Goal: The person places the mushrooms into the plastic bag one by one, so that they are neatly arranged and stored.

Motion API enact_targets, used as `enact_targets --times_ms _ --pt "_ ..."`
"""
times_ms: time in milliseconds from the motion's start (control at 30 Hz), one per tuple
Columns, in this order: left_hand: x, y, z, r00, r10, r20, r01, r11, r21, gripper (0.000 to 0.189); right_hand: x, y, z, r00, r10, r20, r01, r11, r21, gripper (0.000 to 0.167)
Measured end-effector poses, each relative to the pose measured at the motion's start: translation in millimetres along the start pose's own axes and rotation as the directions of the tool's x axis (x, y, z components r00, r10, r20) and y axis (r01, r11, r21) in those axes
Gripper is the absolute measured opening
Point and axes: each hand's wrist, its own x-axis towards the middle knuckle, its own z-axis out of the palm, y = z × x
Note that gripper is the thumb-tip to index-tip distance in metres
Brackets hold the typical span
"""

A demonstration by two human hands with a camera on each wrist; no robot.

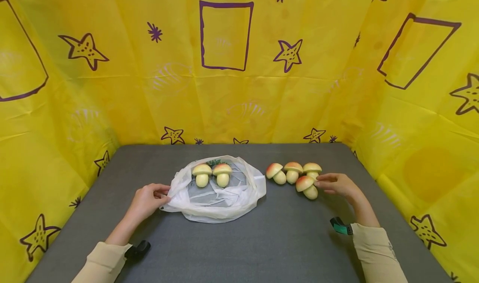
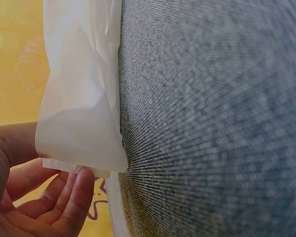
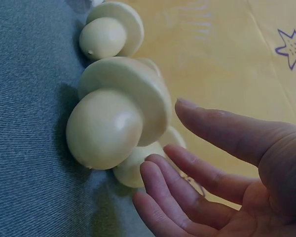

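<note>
A white plastic bag (image 1: 224, 212) lies with its mouth spread wide, and two toy mushrooms (image 1: 222, 175) with yellow and orange caps rest inside it. My left hand (image 1: 151, 197) holds the bag's left rim between thumb and fingers. In the left wrist view, the bag's edge (image 2: 84, 128) hangs between them. To the right of the bag several more toy mushrooms sit in a cluster. My right hand (image 1: 338, 186) is beside the nearest mushroom (image 1: 307, 187), thumb and fingers apart. The right wrist view shows that mushroom's pale rounded stem (image 3: 106, 128) just off the fingertips.
The dark grey table (image 1: 239, 254) is enclosed by a yellow cloth (image 1: 239, 104) with drawn stars at the back and sides. Behind the near mushroom stand others, such as a mushroom (image 1: 293, 171) in the back row and a tilted mushroom (image 1: 276, 172) closest to the bag.
</note>
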Motion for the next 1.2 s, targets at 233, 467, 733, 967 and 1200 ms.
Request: enact_targets --times_ms 233,467,733,967,1200 --pt "1.7 -2.0 0.4 0.999 0.035 -0.026 -0.035 0.999 0.015 0.029 2.0 6 3 1.000 0.010 0.010 -0.010 1.000 0.001 0.057" --pt "1.0 -2.6 0.7 0.999 0.047 -0.028 -0.046 0.999 0.017 0.029 6.7 14 6 0.999 0.036 0.020 -0.036 0.999 -0.007 0.056" --pt "0.2 -1.8 0.9 0.999 0.035 -0.025 -0.035 0.999 0.013 0.029 8.1 17 12 0.998 0.062 0.024 -0.063 0.998 0.016 0.057" --pt "0.6 -2.2 1.2 0.999 0.033 -0.023 -0.033 0.999 0.010 0.029 9.1 17 14 0.998 0.045 0.043 -0.046 0.999 0.019 0.058" --pt "1.4 -2.8 1.6 0.999 0.037 -0.025 -0.036 0.999 0.012 0.029 10.7 15 18 0.997 0.047 0.067 -0.049 0.999 0.017 0.060"
